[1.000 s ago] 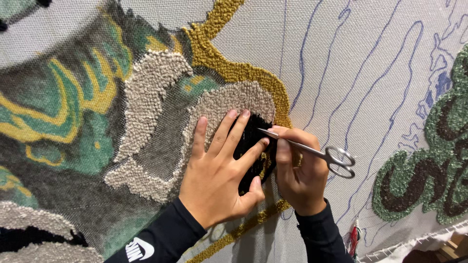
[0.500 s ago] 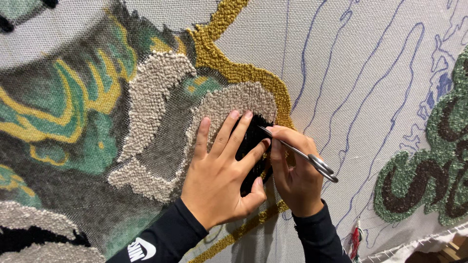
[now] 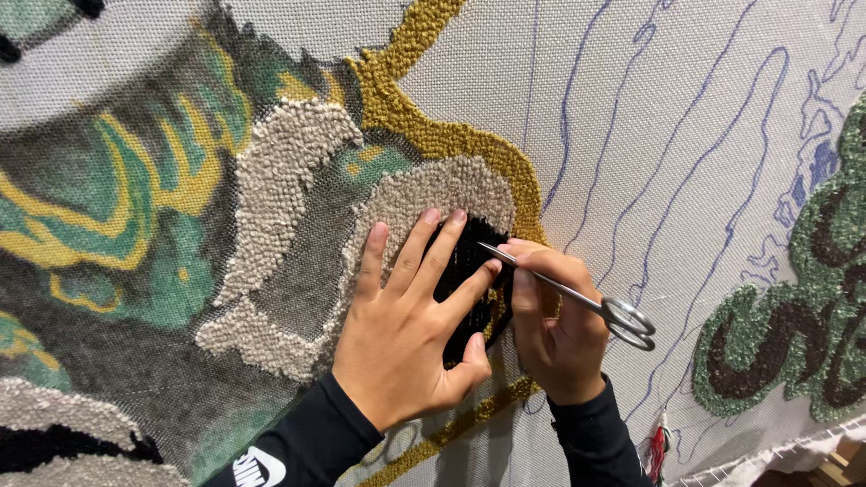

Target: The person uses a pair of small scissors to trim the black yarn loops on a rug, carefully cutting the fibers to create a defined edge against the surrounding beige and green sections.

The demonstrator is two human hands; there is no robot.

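While the left hand (image 3: 406,338) lies flat with spread fingers on the black yarn patch (image 3: 469,271), the right hand (image 3: 559,334) grips slim scissors (image 3: 577,298), blades closed, tip aimed toward ten o'clock at that patch.

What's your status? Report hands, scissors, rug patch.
Left hand flat on black patch, fingers spread. Right hand grips scissors, tips at patch edge. Blades look closed. Nothing in the way.
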